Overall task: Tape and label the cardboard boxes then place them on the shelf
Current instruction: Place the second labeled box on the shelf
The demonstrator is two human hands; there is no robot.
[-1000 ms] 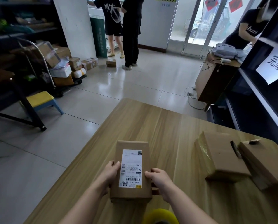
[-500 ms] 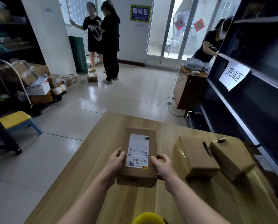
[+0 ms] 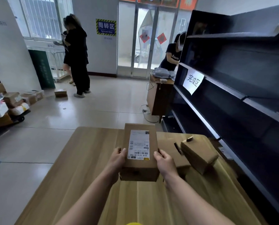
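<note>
Lifted higher: labelled box (image 3: 141, 153), both hands gripping.

I hold the labelled box (image 3: 141, 164), label up, between my left hand (image 3: 117, 157) and right hand (image 3: 164, 161). A flat box (image 3: 167, 146) and a tilted box (image 3: 198, 153) lie just right of it, with the dark shelf (image 3: 233, 95) beyond.

Single head-worn wide-angle view, facing forward and down over light wooden table (image 3: 90, 159), near, filling lower frame; dark metal shelf (image 3: 224, 88) at right, glass doors (image 3: 145, 59) far ahead.
</note>
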